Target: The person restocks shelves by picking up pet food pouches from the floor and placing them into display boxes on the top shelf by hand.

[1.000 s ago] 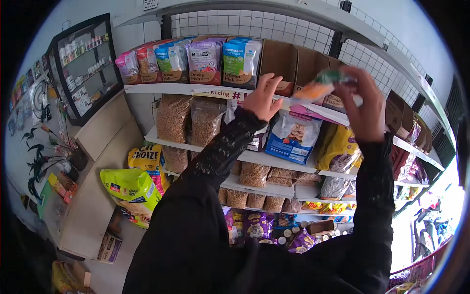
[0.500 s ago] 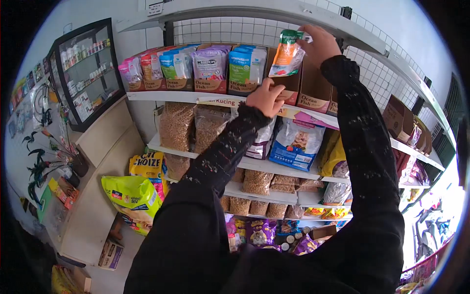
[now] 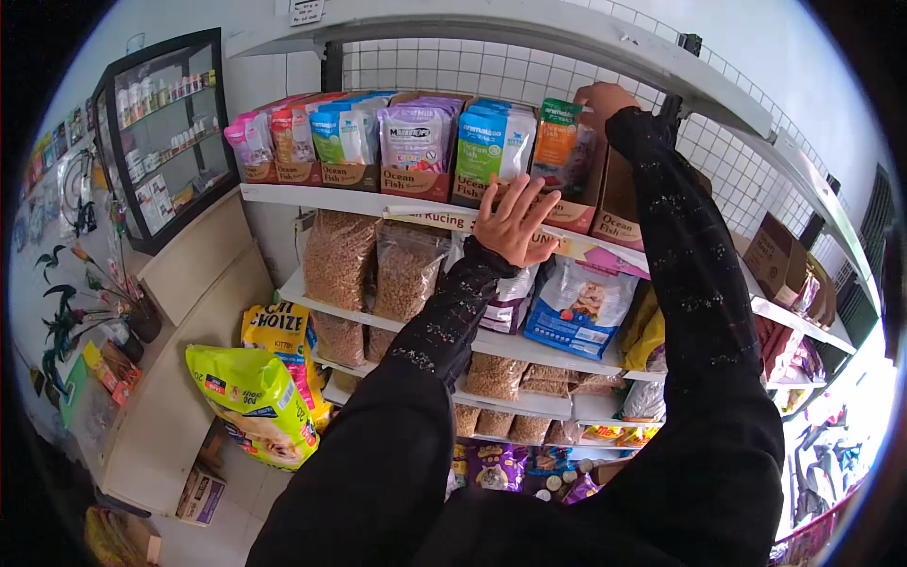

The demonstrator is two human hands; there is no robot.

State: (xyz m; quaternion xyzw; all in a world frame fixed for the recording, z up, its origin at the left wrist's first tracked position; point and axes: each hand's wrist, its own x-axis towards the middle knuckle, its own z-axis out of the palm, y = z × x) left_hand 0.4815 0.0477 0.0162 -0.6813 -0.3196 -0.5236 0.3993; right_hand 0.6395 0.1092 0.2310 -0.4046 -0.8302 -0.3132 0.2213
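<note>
My right hand (image 3: 607,98) is at the top right edge of a green-and-orange pet food pouch (image 3: 559,142), its fingers closed on it and partly hidden. The pouch stands upright inside an open cardboard display box (image 3: 572,216) on the upper shelf. My left hand (image 3: 515,222) is spread over the box's front left corner and the shelf edge, holding nothing. Just left of it, a box (image 3: 466,189) holds blue-and-green pouches (image 3: 494,142). To the right stands another Ocean Fish box (image 3: 616,227).
More boxes of pouches, one with purple pouches (image 3: 416,134), line the shelf (image 3: 312,192) to the left. A metal shelf (image 3: 529,30) hangs above, with wire mesh (image 3: 425,66) behind. Bags of kibble (image 3: 338,260) fill the shelves below. A glass cabinet (image 3: 165,137) stands at left.
My right hand has lowered the pouch from above into the box. My left hand has moved slightly down and its fingers have spread. The view has shifted a little.
</note>
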